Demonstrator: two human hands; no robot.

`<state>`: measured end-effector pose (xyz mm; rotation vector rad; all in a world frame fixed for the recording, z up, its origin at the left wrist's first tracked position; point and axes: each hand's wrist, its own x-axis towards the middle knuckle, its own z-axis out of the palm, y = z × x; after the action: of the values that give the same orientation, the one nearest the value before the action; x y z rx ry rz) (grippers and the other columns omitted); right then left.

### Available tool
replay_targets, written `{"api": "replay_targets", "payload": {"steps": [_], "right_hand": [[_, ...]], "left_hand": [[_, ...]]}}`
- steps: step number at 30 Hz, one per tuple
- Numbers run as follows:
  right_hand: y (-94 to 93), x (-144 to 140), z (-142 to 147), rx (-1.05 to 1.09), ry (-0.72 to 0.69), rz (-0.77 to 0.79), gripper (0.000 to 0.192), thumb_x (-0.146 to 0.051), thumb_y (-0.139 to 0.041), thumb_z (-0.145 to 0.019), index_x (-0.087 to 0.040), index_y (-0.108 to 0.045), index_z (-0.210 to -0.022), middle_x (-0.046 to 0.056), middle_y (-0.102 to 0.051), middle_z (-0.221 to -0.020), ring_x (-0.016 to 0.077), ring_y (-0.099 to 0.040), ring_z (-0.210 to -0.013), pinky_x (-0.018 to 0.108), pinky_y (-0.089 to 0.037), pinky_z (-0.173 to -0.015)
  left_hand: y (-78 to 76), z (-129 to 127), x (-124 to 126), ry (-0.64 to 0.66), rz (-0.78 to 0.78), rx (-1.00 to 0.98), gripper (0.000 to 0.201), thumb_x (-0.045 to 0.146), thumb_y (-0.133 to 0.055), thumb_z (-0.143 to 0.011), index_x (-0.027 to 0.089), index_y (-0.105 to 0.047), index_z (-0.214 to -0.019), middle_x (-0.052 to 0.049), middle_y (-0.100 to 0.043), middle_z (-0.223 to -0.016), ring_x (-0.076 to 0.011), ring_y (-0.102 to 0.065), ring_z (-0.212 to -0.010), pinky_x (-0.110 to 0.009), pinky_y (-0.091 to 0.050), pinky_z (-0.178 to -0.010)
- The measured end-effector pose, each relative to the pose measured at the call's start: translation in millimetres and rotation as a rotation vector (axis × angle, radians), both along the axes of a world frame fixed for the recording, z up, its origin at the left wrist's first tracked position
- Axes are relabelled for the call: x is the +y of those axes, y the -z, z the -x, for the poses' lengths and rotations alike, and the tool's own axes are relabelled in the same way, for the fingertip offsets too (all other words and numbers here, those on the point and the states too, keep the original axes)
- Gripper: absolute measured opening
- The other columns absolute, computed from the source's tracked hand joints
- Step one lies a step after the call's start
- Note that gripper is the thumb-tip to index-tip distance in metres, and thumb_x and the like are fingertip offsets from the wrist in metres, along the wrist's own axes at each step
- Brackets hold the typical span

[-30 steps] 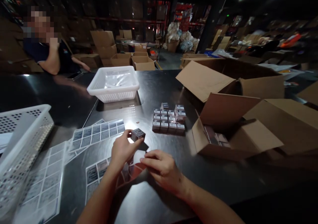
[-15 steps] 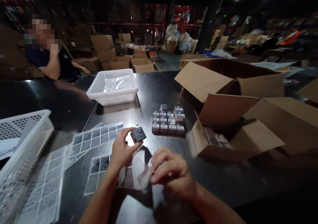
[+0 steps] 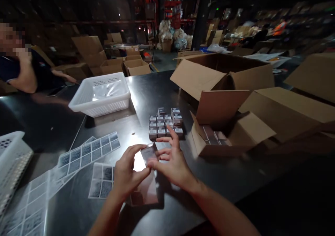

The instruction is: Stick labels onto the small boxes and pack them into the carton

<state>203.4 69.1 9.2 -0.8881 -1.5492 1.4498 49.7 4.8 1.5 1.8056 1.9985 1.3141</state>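
My left hand (image 3: 129, 169) grips a small box (image 3: 149, 154) between thumb and fingers, above the table. My right hand (image 3: 174, 161) meets it from the other side, thumb and some fingertips at the box, index finger raised. Blur hides any detail on its face. Below the hands lies a pale pinkish, glossy flat thing (image 3: 145, 190) that I cannot make out. A small label sheet (image 3: 101, 180) lies left of it, partly behind my left forearm. Farther left are longer label sheets (image 3: 87, 150), overlapping. Beyond my right fingertips stand several similar small boxes (image 3: 161, 131) in rows.
A white plastic basket (image 3: 102, 100) with clear plastic inside stands at the back left, another basket (image 3: 15, 159) at the left edge. An open carton (image 3: 209, 143) holding boxes is at right, a larger open carton (image 3: 199, 72) behind it. A person (image 3: 23, 68) sits across the table.
My right hand has come to the small box, and the thin pale piece at its fingers no longer shows there. The box has turned in my left hand. The view has swung right.
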Motion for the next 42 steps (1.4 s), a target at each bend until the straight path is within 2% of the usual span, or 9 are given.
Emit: {"api": "replay_targets", "payload": {"steps": [5, 8, 11, 13, 16, 21, 25, 32, 42], "right_hand": [[8.0, -5.9, 3.4, -0.101, 0.084, -0.201, 0.106, -0.016, -0.083, -0.066, -0.037, -0.023, -0.151, 0.010, -0.049, -0.137, 0.0168, -0.068, -0.090, 0.042, -0.060, -0.088], [0.2, 0.7, -6.1, -0.093, 0.140, -0.427, 0.084, -0.028, -0.086, -0.070, -0.032, -0.043, -0.141, 0.012, -0.043, -0.142, 0.0258, -0.059, -0.118, 0.047, -0.053, -0.103], [-13.4, 12.7, -22.0, -0.046, 0.314, -0.604, 0.040, -0.033, -0.077, -0.082, -0.031, -0.064, -0.120, 0.009, -0.048, -0.135, 0.0280, -0.049, -0.131, 0.050, -0.044, -0.112], [-20.2, 19.8, -31.0, 0.017, 0.340, -0.606, 0.019, -0.032, -0.071, -0.088, -0.030, -0.070, -0.108, 0.007, -0.057, -0.122, 0.0257, -0.054, -0.123, 0.047, -0.045, -0.109], [-24.4, 24.7, -36.1, 0.109, 0.186, -0.445, 0.007, -0.032, -0.069, -0.090, -0.027, -0.072, -0.094, 0.005, -0.066, -0.102, 0.0216, -0.063, -0.107, 0.040, -0.051, -0.099], [-25.9, 20.1, -27.8, 0.167, -0.074, 0.052, 0.043, -0.036, -0.081, -0.076, -0.024, -0.061, -0.111, -0.002, -0.067, -0.077, 0.0184, -0.068, -0.091, 0.035, -0.056, -0.088], [-28.3, 15.2, -22.2, 0.142, -0.096, 0.217, 0.063, -0.039, -0.086, -0.068, -0.025, -0.046, -0.115, -0.006, -0.065, -0.071, 0.0198, -0.070, -0.092, 0.033, -0.057, -0.081], [-23.4, 13.3, -20.8, 0.091, -0.074, 0.195, 0.059, -0.030, -0.082, -0.071, -0.025, -0.042, -0.114, -0.008, -0.067, -0.075, 0.0118, -0.065, -0.070, 0.028, -0.053, -0.076], [-26.1, 14.2, -19.6, 0.079, -0.067, 0.212, 0.057, -0.031, -0.080, -0.070, -0.025, -0.041, -0.110, -0.008, -0.065, -0.071, 0.0129, -0.065, -0.068, 0.029, -0.052, -0.073]], "left_hand": [[5.7, 5.5, -2.9, -0.059, -0.014, 0.277, 0.048, 0.034, -0.070, -0.078, 0.028, -0.064, -0.125, -0.007, -0.067, -0.125, -0.0246, -0.069, -0.099, -0.025, -0.050, -0.061], [4.7, 10.6, -1.3, -0.037, -0.057, 0.180, 0.042, 0.031, -0.067, -0.080, 0.027, -0.066, -0.122, -0.006, -0.071, -0.117, -0.0225, -0.069, -0.097, -0.026, -0.053, -0.067], [0.7, 12.4, 1.0, -0.064, -0.011, -0.009, 0.043, 0.028, -0.069, -0.077, 0.025, -0.067, -0.119, -0.004, -0.073, -0.116, -0.0143, -0.064, -0.068, -0.024, -0.047, -0.056], [-1.7, 11.2, 2.0, -0.065, 0.052, -0.121, 0.047, 0.027, -0.070, -0.073, 0.025, -0.067, -0.120, -0.002, -0.075, -0.112, -0.0074, -0.047, -0.049, -0.022, -0.038, -0.046], [-3.3, 7.9, 2.9, -0.016, 0.102, -0.210, 0.053, 0.024, -0.069, -0.068, 0.024, -0.068, -0.121, -0.002, -0.076, -0.110, -0.0045, -0.037, -0.043, -0.021, -0.033, -0.043], [-3.7, 2.1, 4.1, 0.030, 0.105, -0.230, 0.051, 0.022, -0.066, -0.066, 0.025, -0.070, -0.117, -0.003, -0.076, -0.113, -0.0102, -0.053, -0.052, -0.024, -0.041, -0.046], [-2.7, -1.0, 4.0, 0.021, 0.138, -0.234, 0.047, 0.027, -0.069, -0.066, 0.026, -0.072, -0.113, -0.003, -0.076, -0.112, -0.0199, -0.068, -0.075, -0.029, -0.053, -0.058], [2.1, -2.1, 2.7, 0.046, 0.100, -0.195, 0.044, 0.026, -0.069, -0.070, 0.027, -0.071, -0.115, -0.003, -0.075, -0.115, -0.0208, -0.070, -0.082, -0.031, -0.057, -0.066], [8.2, -2.0, 2.0, 0.050, 0.050, -0.160, 0.046, 0.023, -0.066, -0.070, 0.029, -0.071, -0.114, -0.002, -0.075, -0.116, -0.0211, -0.071, -0.084, -0.032, -0.059, -0.069]]}}
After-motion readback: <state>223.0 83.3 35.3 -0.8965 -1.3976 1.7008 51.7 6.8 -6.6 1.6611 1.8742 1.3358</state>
